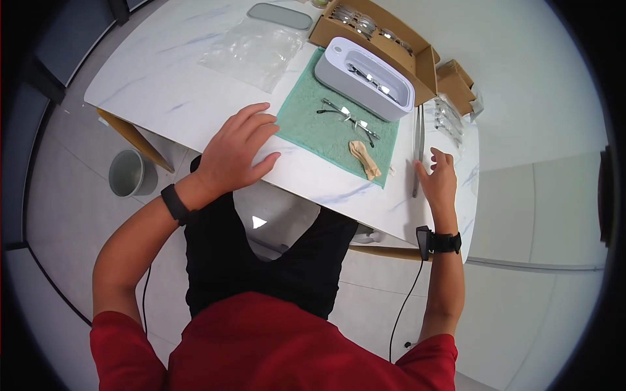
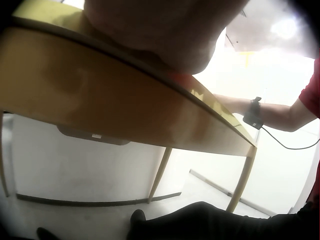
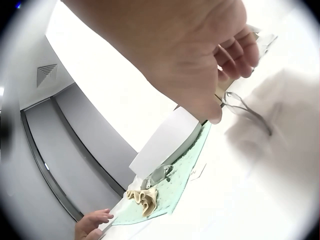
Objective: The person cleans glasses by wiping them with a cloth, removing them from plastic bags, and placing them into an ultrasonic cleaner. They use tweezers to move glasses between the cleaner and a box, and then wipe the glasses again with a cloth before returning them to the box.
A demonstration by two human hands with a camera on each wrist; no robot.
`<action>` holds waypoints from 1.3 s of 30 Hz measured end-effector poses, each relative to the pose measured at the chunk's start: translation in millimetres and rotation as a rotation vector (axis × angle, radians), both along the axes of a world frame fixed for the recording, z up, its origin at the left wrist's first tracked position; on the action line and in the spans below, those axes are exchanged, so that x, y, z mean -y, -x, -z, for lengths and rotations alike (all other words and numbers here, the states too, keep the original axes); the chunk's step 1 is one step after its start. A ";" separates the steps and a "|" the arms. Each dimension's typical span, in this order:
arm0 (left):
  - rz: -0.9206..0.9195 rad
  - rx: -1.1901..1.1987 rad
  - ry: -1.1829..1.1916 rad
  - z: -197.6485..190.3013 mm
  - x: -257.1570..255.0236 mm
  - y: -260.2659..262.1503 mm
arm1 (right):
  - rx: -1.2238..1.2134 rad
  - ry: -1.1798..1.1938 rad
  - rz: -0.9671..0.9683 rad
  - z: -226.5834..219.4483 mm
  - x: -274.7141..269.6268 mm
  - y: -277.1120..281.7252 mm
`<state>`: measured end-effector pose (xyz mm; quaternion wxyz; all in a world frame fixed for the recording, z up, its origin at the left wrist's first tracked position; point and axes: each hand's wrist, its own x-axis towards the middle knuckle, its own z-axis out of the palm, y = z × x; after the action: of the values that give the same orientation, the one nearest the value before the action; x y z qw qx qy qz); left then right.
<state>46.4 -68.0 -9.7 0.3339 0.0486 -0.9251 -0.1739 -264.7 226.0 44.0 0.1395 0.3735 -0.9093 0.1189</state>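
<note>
My left hand (image 1: 241,146) is spread over the table's front edge, fingertips right at the left corner of a green towel (image 1: 297,124). On the towel lie eyeglasses (image 1: 349,117) with thin dark temples and a crumpled beige cloth (image 1: 364,160). Behind them stands a pale lavender, tub-shaped cleaner (image 1: 365,98) with another pair of glasses (image 1: 373,81) in its basin. Over the table's right side is my right hand (image 1: 441,179), fingers loosely bent and holding nothing. Long metal tweezers (image 1: 419,133) lie beside its thumb; they also show in the right wrist view (image 3: 255,115).
A cardboard box (image 1: 427,68) with several glasses stands behind the cleaner, and bagged glasses (image 1: 450,120) lie at the right. A clear plastic bag (image 1: 254,55) and a grey oblong lid (image 1: 280,15) lie back left. A bin (image 1: 132,173) stands on the floor.
</note>
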 end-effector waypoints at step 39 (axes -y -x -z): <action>-0.353 0.224 0.035 -32.2 71.9 65.9 | 0.864 0.756 -0.285 64.1 62.9 -36.9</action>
<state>-19.5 -139.8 22.5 0.2550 0.2233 -0.9365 -0.0899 -227.8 163.2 -20.1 -0.1375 0.3339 -0.7191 0.5937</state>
